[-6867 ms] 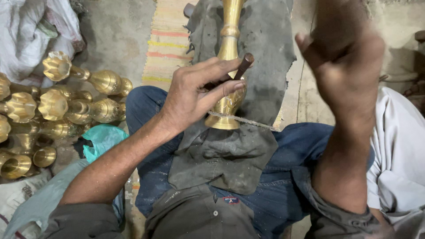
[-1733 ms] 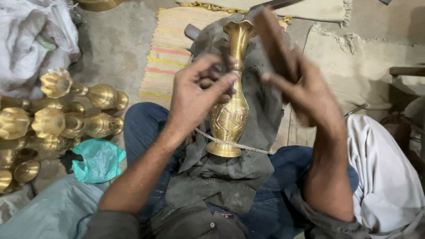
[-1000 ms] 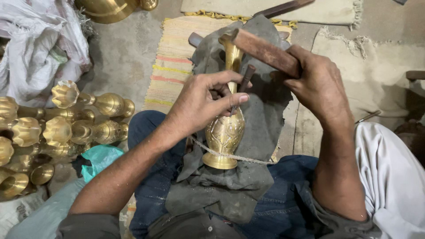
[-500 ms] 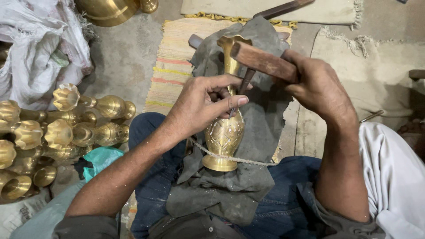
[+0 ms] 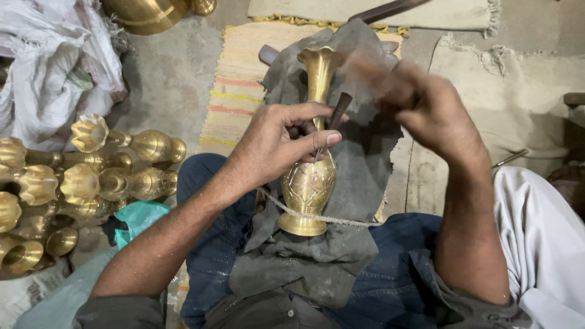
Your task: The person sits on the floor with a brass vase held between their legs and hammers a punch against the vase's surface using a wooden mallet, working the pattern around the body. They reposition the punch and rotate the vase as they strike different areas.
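Observation:
A brass vase (image 5: 309,183) with an engraved belly lies on a dark grey cloth (image 5: 304,262) over my lap, its flared mouth pointing away from me. A thin cord (image 5: 341,219) runs across its base. My left hand (image 5: 277,143) rests on the vase's neck and pinches a small dark chisel (image 5: 336,116) against the metal. My right hand (image 5: 426,109) is raised just right of the chisel, gripping a wooden mallet (image 5: 365,67) that is blurred by motion.
Several similar brass vases (image 5: 79,176) lie stacked at the left beside a teal bag (image 5: 137,216). White sacks (image 5: 55,73) sit at the upper left. A striped mat (image 5: 237,79) lies ahead, and a person in white clothing (image 5: 542,244) is at the right.
The mallet has lifted off the chisel and swung up a little, now blurred. My left hand keeps the chisel at the same spot on the vase's neck.

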`<act>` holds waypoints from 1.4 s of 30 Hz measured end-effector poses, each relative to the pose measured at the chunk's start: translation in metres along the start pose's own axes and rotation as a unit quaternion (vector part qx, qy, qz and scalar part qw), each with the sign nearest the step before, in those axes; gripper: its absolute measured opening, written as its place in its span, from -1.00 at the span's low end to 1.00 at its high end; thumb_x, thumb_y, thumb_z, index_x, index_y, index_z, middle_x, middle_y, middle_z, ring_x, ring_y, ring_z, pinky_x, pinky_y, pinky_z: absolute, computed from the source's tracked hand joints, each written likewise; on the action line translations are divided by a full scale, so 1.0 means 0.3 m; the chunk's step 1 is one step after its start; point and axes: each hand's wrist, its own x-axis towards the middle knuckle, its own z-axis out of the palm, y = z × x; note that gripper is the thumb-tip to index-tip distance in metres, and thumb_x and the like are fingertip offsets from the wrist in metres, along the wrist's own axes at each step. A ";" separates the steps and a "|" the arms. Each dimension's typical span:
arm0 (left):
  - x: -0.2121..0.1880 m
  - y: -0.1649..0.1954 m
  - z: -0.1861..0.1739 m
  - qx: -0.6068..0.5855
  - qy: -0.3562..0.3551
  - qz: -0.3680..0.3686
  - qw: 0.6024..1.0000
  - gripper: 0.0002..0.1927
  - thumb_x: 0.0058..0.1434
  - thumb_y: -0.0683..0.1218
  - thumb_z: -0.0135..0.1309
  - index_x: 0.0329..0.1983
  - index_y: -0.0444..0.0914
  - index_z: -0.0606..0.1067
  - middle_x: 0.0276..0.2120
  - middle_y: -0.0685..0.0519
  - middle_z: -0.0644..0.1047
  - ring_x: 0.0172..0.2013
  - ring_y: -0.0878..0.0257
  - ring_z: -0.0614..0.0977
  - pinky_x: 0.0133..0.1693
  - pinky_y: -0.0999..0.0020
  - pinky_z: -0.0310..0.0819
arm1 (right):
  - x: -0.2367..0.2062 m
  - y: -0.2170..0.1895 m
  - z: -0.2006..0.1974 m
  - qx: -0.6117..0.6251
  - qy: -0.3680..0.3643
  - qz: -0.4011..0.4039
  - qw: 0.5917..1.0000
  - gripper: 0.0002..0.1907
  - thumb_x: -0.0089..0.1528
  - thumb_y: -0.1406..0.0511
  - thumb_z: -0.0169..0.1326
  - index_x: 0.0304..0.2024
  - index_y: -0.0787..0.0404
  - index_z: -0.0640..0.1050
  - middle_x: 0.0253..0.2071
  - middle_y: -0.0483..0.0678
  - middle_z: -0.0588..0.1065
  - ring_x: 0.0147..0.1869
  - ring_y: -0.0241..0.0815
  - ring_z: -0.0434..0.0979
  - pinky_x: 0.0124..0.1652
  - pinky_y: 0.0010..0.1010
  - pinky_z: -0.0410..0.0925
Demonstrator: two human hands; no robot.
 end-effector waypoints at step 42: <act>-0.041 -0.094 -0.038 -0.176 0.017 -0.005 0.984 -0.61 0.30 -0.06 0.26 0.18 -0.24 0.58 -0.43 0.15 0.62 -0.43 0.48 0.62 -0.38 0.54 0.64 | 0.005 -0.156 0.028 -0.180 0.054 -0.034 0.982 -0.66 0.18 0.39 0.30 0.00 0.23 0.57 -0.24 0.15 0.60 -0.17 0.15 0.64 -0.20 -0.10 0.43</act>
